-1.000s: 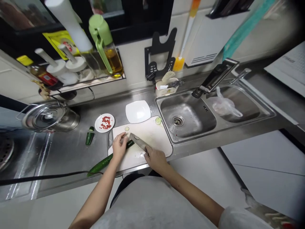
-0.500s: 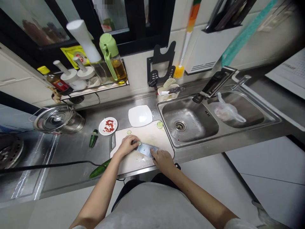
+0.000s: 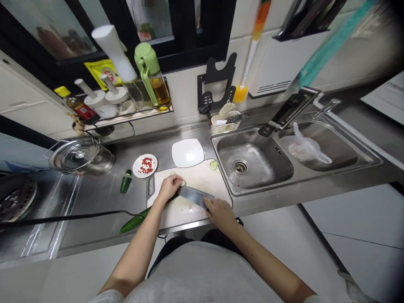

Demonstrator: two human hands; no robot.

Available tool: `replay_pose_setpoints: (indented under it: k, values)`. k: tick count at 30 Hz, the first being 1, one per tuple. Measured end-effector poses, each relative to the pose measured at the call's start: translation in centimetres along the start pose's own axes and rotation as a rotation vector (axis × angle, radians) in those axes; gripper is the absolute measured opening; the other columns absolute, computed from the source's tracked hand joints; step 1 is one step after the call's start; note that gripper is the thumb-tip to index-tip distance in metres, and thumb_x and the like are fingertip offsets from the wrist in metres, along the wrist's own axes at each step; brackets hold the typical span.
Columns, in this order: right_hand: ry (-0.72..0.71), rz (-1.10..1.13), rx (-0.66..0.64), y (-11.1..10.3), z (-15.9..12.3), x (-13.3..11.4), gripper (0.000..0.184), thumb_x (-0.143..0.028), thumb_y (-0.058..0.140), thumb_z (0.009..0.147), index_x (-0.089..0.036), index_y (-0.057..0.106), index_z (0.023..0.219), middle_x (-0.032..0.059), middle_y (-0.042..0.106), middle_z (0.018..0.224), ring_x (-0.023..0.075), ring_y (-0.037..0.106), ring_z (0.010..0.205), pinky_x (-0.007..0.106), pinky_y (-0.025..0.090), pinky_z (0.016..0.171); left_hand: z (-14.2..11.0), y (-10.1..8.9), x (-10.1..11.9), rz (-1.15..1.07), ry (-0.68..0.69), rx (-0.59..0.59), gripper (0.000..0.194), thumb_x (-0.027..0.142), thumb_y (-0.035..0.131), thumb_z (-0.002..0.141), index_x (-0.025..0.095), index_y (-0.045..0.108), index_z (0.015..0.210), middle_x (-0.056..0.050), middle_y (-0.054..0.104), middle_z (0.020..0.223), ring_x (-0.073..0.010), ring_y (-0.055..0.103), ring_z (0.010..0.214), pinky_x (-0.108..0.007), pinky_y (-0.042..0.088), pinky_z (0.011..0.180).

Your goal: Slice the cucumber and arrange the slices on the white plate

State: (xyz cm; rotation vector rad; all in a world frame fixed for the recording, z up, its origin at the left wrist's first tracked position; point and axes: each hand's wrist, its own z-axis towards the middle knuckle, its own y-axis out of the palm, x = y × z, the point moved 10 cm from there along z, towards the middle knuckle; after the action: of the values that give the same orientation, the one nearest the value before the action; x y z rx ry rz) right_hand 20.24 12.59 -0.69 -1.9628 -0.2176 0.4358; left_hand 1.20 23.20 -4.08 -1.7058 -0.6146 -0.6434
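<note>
At the near edge of a stainless steel counter point(image 3: 88, 202), a person in a grey top works with two bare hands. Under the left wrist lies a long, glossy dark green cucumber point(image 3: 135, 222), its uncut end on the counter and its other end on a white rectangular plastic cutting board point(image 3: 217, 189). A thin black cable point(image 3: 78, 217) crosses above it.

The right hand point(image 3: 221, 212) is wrapped around a broad, grey steel-bladed knife point(image 3: 193, 195), fingers curled where handle meets blade, the blade angled toward the left hand. The left hand point(image 3: 170, 187) has thumb and fingertips drawn together, seeming to pinch a small, round, pale green cucumber slice point(image 3: 182, 183) beside the knife's tip.

Slicing looks to be at an early stage: one loose round point(image 3: 172, 173) lies beyond the left hand, and a small pile of pale slices point(image 3: 213, 165) sits at the board's far right corner, while much of the cucumber's length appears uncut. Left of the board rests a short dark green cucumber stub point(image 3: 125, 183).

Farther back, a round white plate point(image 3: 134, 169) holds chopped red pieces point(image 3: 146, 166), already cut. Next to it, at the board's far edge, is a squarish white plate point(image 3: 188, 152). To the right is a double steel sink point(image 3: 268, 162).
</note>
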Motion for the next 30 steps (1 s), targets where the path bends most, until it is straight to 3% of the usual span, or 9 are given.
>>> replay_pose_setpoints:
  k: [4,10,16,21,26,30]
  values:
    - [0.078,0.051,0.022,0.2,-0.5,1.2,0.045,-0.029,0.045,0.093,-0.019,0.048,0.137,0.0122,0.07,0.101,0.0257,0.064,0.096,0.033,0.042,0.079,0.6,-1.8,-3.3,0.087,-0.215,0.167,0.016,0.027,0.056,0.081,0.024,0.069,0.091,0.0,0.072,0.081,-0.0171,0.064,0.078,-0.028,0.045,0.073]
    - [0.199,0.16,0.005,0.4,-0.8,2.3,0.038,-0.024,0.034,0.097,-0.019,0.05,0.131,0.0103,0.072,0.095,0.023,0.068,0.089,0.03,0.041,0.075,2.2,-2.1,-3.7,0.237,-0.24,0.198,0.017,0.03,0.055,0.084,0.026,0.069,0.093,-0.002,0.073,0.087,-0.0201,0.064,0.084,-0.031,0.043,0.078]
    - [0.257,0.241,-0.058,0.5,-0.3,1.9,0.039,-0.032,0.027,0.1,-0.02,0.05,0.129,0.0106,0.073,0.093,0.0244,0.069,0.089,0.031,0.041,0.073,2.6,-2.7,-2.7,0.369,-0.133,0.272,0.018,0.03,0.053,0.085,0.024,0.069,0.091,-0.006,0.071,0.095,-0.0232,0.062,0.091,-0.034,0.042,0.08]
    - [0.216,0.278,-0.118,1.0,0.6,-0.3,0.04,-0.03,0.024,0.101,-0.017,0.052,0.126,0.0117,0.072,0.091,0.0235,0.068,0.088,0.03,0.042,0.073,-1.0,-4.1,-3.3,0.264,-0.038,0.367,0.021,0.032,0.051,0.088,0.022,0.069,0.092,-0.005,0.069,0.089,-0.0195,0.061,0.077,-0.033,0.046,0.075]
    - [0.168,0.3,-0.133,1.3,1.7,-2.9,0.038,-0.03,0.025,0.101,-0.016,0.054,0.119,0.0121,0.071,0.092,0.0238,0.068,0.089,0.03,0.043,0.073,-5.9,-2.1,-1.0,0.206,0.308,0.239,0.022,0.034,0.052,0.091,0.023,0.07,0.097,-0.005,0.069,0.096,-0.0189,0.062,0.091,-0.034,0.048,0.085]
    - [0.161,0.32,-0.144,1.8,2.4,-4.1,0.037,-0.029,0.025,0.1,-0.016,0.055,0.117,0.0132,0.07,0.094,0.0251,0.067,0.091,0.032,0.044,0.075,-7.4,-0.8,-0.2,0.247,0.415,0.215,0.023,0.034,0.054,0.091,0.027,0.07,0.107,-0.005,0.069,0.104,-0.0183,0.062,0.096,-0.034,0.05,0.086]
